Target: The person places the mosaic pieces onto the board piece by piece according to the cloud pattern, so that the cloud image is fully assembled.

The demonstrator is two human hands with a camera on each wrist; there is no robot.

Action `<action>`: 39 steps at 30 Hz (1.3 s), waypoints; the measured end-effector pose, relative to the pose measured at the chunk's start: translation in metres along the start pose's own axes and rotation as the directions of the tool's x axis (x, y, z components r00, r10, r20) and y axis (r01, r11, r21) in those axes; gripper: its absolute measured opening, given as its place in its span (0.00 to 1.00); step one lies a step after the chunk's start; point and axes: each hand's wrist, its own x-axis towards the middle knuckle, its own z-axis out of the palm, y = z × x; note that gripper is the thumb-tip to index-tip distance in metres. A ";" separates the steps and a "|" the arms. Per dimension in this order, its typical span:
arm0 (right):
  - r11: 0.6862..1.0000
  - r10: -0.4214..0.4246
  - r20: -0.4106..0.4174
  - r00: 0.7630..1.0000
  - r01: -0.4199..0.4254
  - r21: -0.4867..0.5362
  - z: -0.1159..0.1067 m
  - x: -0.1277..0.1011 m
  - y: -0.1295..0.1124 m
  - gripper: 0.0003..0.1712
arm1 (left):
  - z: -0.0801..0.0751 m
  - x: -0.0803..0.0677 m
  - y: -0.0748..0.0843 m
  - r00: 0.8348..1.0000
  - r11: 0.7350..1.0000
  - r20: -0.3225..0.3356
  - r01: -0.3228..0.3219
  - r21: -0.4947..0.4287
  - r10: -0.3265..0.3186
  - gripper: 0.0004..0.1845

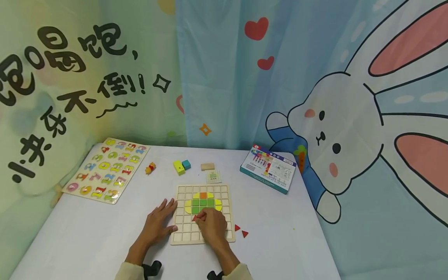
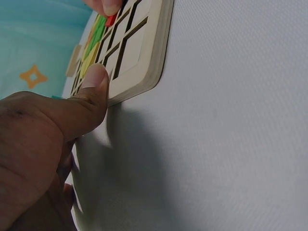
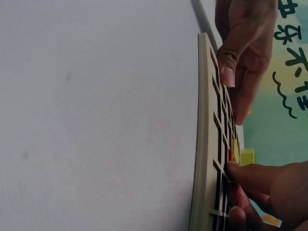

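A small red triangle piece (image 1: 194, 218) sits under the right hand's (image 1: 211, 226) fingertips, pinched against the wooden grid board (image 1: 202, 213), just below the green and yellow tiles. It looks light, stiff and easily flicked; best gripped by its edges. The left hand (image 1: 158, 223) lies flat, fingers spread, thumb pressing the board's left edge.

"不倒!" on left backdrop (image 1: 52, 97)

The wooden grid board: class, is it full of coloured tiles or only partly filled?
Partly filled. The grid board holds green, yellow and orange tiles only in its upper middle; most cells stand empty.
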 end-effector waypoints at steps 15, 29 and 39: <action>0.997 0.010 0.036 0.999 -0.013 0.082 -0.037 -0.004 0.019 0.08 | 0.001 0.001 -0.001 1.000 1.000 -0.007 -0.008 -0.001 0.008 0.50; 0.974 0.193 0.015 0.981 -0.189 -0.124 -0.093 -0.014 0.091 0.15 | 0.001 -0.001 0.001 1.000 1.000 -0.010 0.011 0.016 -0.011 0.51; 0.982 0.107 0.053 0.993 -0.097 -0.161 -0.090 -0.017 0.095 0.14 | -0.001 -0.001 0.001 1.000 1.000 0.007 0.017 0.022 -0.018 0.51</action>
